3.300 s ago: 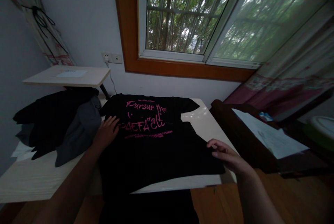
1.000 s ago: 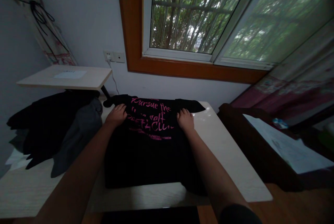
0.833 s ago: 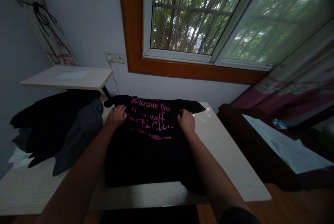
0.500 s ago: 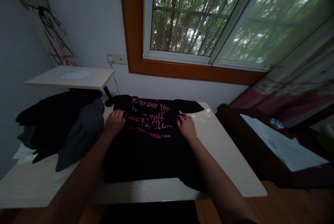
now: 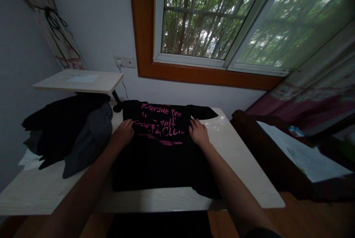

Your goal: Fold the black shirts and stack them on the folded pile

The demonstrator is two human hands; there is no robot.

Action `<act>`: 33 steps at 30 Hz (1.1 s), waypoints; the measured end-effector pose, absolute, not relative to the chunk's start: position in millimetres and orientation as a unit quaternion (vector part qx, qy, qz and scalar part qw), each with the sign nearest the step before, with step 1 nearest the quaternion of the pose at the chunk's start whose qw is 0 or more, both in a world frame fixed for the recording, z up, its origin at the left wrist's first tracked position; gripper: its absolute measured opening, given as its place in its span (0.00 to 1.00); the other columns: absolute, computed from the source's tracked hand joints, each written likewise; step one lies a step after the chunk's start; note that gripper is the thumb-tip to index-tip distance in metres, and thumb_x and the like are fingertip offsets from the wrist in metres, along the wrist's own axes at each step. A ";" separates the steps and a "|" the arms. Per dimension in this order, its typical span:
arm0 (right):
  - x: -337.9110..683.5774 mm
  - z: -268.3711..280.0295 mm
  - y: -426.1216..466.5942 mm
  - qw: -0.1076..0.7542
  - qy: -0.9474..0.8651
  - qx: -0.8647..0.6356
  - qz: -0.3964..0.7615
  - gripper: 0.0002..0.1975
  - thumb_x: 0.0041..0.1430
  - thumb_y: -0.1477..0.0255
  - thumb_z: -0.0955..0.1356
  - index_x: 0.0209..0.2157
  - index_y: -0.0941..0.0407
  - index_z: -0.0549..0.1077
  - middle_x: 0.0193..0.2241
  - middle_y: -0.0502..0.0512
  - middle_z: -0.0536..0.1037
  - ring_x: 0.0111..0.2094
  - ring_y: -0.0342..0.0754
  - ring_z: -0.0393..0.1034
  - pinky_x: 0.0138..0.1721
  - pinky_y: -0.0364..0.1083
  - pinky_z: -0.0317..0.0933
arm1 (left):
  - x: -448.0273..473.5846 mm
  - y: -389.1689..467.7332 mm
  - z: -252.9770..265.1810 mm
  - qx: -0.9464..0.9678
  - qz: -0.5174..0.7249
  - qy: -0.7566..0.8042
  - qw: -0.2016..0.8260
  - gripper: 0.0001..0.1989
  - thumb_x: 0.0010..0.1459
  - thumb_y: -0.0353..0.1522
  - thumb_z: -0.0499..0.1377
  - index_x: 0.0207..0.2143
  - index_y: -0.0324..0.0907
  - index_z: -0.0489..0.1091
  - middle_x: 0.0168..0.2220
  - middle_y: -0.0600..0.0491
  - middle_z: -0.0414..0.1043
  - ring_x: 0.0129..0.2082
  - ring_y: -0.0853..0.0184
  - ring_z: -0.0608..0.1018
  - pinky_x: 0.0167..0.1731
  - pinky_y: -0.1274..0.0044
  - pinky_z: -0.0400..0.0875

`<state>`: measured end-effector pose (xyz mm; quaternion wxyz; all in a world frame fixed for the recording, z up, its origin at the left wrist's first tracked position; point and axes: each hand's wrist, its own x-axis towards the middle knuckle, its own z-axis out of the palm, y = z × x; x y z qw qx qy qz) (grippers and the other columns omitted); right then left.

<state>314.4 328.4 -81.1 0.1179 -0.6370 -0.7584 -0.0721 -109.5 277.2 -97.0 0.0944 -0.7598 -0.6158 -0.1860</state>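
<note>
A black T-shirt [image 5: 163, 164] with pink lettering lies spread on the pale table, its sleeves toward the wall. My left hand [image 5: 124, 133] is at the shirt's left side below the sleeve, fingers curled onto the cloth beside the print. On the opposite side, my right hand [image 5: 199, 132] holds the shirt's edge just under the right sleeve, fingers bent over the fabric. Both thumbs are hard to make out. Wrinkles between the hands break up part of the lettering.
Dark and grey clothes [image 5: 69, 130] are heaped on the table's left, partly beneath a small raised shelf [image 5: 105, 80]. The pale table [image 5: 244, 167] ends in a rounded right corner. Beyond it stands a dark brown piece of furniture [image 5: 249, 130] with a white sheet [image 5: 299, 153]. A window is behind.
The view has shifted slightly. Both hands stay at the shirt's sides, and the shirt lies nearly as before; the right fingers look a little straighter.
</note>
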 end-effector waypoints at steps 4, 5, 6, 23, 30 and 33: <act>312.6 -82.3 342.3 0.116 -0.754 -0.642 -0.074 0.24 0.71 0.66 0.56 0.64 0.56 0.64 0.66 0.59 0.64 0.68 0.56 0.52 0.64 0.59 0.50 | -112.4 289.2 -102.7 -0.759 -0.196 -0.614 0.097 0.24 0.62 0.29 0.48 0.60 0.35 0.66 0.61 0.40 0.67 0.63 0.54 0.67 0.64 0.62 0.62; 312.1 -82.6 346.3 0.116 -0.753 -0.643 -0.073 0.24 0.71 0.66 0.56 0.64 0.56 0.64 0.66 0.59 0.63 0.68 0.57 0.52 0.64 0.59 0.50 | -113.1 292.7 -103.7 -0.760 -0.199 -0.611 0.098 0.25 0.62 0.28 0.48 0.60 0.36 0.65 0.61 0.40 0.67 0.63 0.54 0.67 0.64 0.61 0.62; 311.7 -82.9 350.2 0.116 -0.753 -0.644 -0.072 0.24 0.71 0.67 0.56 0.64 0.56 0.64 0.67 0.59 0.63 0.68 0.57 0.52 0.64 0.59 0.50 | -113.8 296.3 -104.3 -0.761 -0.200 -0.609 0.098 0.25 0.62 0.28 0.48 0.61 0.36 0.65 0.61 0.40 0.67 0.64 0.54 0.67 0.65 0.60 0.62; 311.0 -80.7 403.3 0.111 -0.754 -0.645 -0.064 0.25 0.70 0.67 0.56 0.65 0.57 0.64 0.66 0.60 0.64 0.65 0.59 0.57 0.63 0.57 0.52 | -119.7 347.8 -104.1 -0.768 -0.183 -0.609 0.078 0.27 0.58 0.26 0.49 0.59 0.31 0.67 0.59 0.38 0.70 0.63 0.52 0.67 0.66 0.58 0.59; 313.5 -78.0 394.6 0.125 -0.748 -0.648 -0.074 0.25 0.70 0.66 0.57 0.65 0.56 0.64 0.65 0.61 0.65 0.64 0.58 0.57 0.62 0.57 0.52 | -118.0 341.0 -101.1 -0.758 -0.186 -0.620 0.086 0.27 0.58 0.27 0.48 0.60 0.34 0.67 0.59 0.41 0.71 0.63 0.55 0.68 0.66 0.61 0.59; 317.4 -75.7 381.2 0.157 -0.744 -0.643 -0.089 0.25 0.70 0.66 0.58 0.64 0.57 0.66 0.63 0.63 0.67 0.61 0.58 0.59 0.61 0.55 0.53 | -115.9 329.8 -98.7 -0.745 -0.191 -0.632 0.096 0.26 0.60 0.29 0.48 0.59 0.35 0.68 0.60 0.41 0.70 0.63 0.54 0.68 0.65 0.61 0.59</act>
